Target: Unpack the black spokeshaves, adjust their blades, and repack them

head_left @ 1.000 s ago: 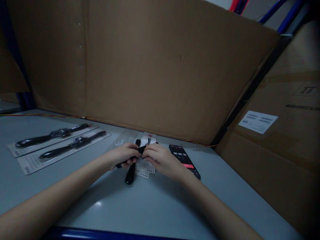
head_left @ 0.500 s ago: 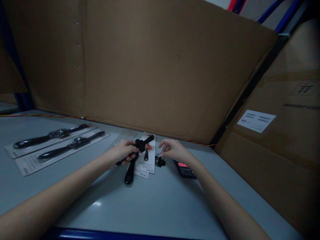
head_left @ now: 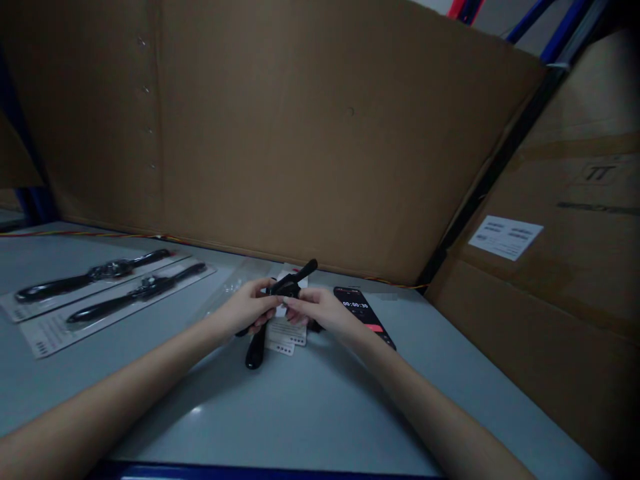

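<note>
Where hands (head_left: 251,305) hold tool (head_left: 291,283), grey tabletop (head_left: 280,413), cardboard (head_left: 280,133)

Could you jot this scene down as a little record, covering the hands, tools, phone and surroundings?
Left hand: gripping a black tool
Right hand: fingers at the tool's middle; whether they pinch a small part is unclear
Under the hands: another black handle, partly hidden, and printed cards
Left side: two packaged black tools
Right of hands: phone showing 00:00:30
Surface: pale table
Behind: large cardboard sheet
Far right: labelled cardboard box
</note>
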Motion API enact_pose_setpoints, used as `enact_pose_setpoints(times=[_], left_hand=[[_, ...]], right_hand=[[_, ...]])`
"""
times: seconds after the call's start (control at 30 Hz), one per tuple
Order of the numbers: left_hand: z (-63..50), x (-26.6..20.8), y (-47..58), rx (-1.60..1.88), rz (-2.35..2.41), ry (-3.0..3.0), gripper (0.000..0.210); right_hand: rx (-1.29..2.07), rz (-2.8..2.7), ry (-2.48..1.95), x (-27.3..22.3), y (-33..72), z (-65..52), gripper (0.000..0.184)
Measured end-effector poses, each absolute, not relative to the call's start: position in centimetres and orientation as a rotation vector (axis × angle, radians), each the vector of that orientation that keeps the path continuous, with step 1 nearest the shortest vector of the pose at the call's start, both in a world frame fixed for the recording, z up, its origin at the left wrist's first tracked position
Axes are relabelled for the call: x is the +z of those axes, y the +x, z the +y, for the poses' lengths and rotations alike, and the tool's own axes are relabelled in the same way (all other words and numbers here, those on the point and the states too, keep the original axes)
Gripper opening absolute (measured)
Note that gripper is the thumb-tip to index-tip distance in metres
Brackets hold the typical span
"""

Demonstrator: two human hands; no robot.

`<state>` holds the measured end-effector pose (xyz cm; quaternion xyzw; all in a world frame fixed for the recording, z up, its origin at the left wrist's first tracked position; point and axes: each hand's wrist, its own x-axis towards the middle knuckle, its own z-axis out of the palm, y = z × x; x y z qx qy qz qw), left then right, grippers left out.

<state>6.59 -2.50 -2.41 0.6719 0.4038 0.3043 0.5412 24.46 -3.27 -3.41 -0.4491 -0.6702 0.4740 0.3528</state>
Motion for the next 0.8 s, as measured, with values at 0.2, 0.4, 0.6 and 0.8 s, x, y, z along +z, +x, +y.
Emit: enact_pose_setpoints(times=[0.2, 0.4, 0.6, 0.8], left_hand=[[-2.4, -2.2, 6.8, 0.762, 0.948, 1.661, 0.027], [-1.7, -1.6, 6.1, 0.817, 1.118, 1.605, 0.024], [-0.7, -1.8, 5.1, 0.751, 1.294, 1.821, 0.025], [-0.8, -2.3, 4.6, 0.689, 1.448, 2.069, 0.023]], right_hand=[[1.394, -1.434, -1.129, -3.1, 24.6, -3.5, 0.028], [1.287, -1.387, -1.301, -2.5, 26.2, -2.8, 0.024], [1.148, -1.400, -1.403, -3.6, 26.8, -1.7, 0.025], [1.083, -1.464, -1.365, -3.4, 26.4, -1.9, 0.025]])
